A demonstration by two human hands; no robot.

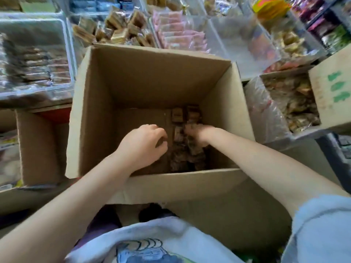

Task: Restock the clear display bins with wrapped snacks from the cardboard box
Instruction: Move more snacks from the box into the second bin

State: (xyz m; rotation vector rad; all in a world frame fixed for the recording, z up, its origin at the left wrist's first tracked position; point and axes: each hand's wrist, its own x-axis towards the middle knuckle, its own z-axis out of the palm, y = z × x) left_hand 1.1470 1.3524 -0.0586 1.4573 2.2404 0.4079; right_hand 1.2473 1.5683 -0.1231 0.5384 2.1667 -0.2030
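A large open cardboard box (152,76) stands in front of me, its floor mostly bare. Several brown wrapped snacks (182,147) lie in rows along its right side. Both my hands reach down inside. My left hand (146,143) hovers beside the snacks with fingers curled and nothing visibly in it. My right hand (197,133) is blurred and closes on the wrapped snacks from the right. Beyond the box, a clear display bin (121,29) holds the same brown snacks.
A clear bin of dark packets (34,59) sits at the left, a bin of pink packets (180,35) behind the box. An open carton with bagged snacks (288,103) stands to the right. Another cardboard box (38,149) stands at the left.
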